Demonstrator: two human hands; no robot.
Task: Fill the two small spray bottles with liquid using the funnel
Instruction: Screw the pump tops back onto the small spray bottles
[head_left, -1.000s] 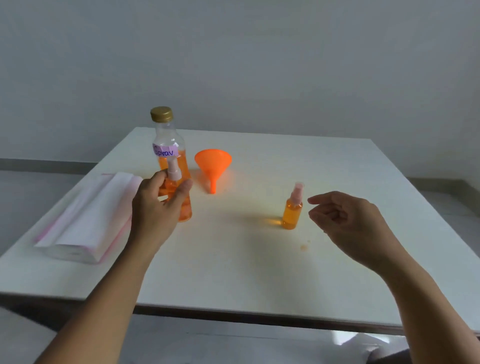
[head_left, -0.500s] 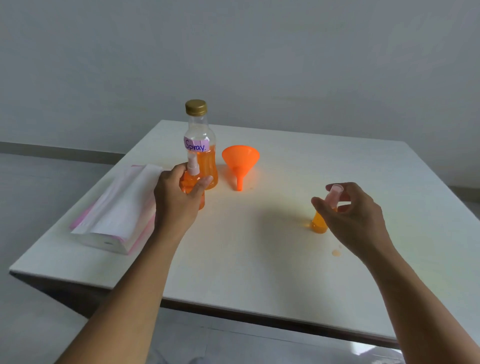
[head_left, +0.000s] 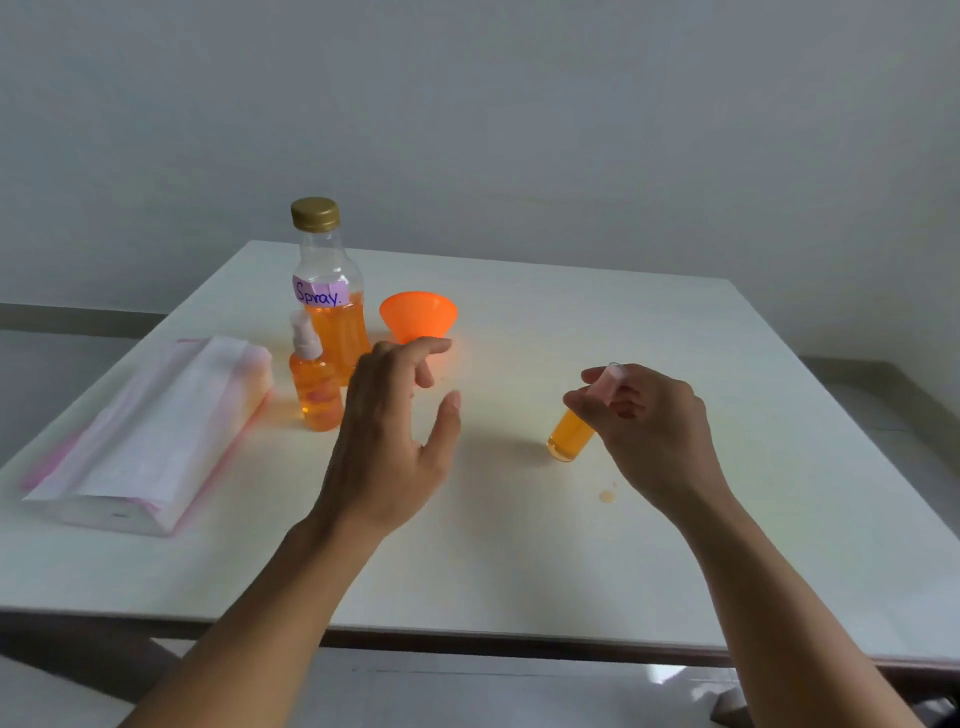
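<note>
Left hand (head_left: 389, 441) hovering over the bench (head_left: 519, 561), fingers spread wide, empty. Right hand (head_left: 649, 431) pinching the tilted small spray bottle (head_left: 570, 435) by its cap. Big bottle (head_left: 327, 291) labelled "Spray.", second spray bottle (head_left: 314, 379) just in front, funnel (head_left: 418, 314) beside.

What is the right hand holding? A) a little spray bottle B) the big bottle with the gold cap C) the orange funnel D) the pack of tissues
A: the right hand pinches the top of a tilted little spray bottle, while the funnel, big bottle and tissue pack sit untouched.
</note>
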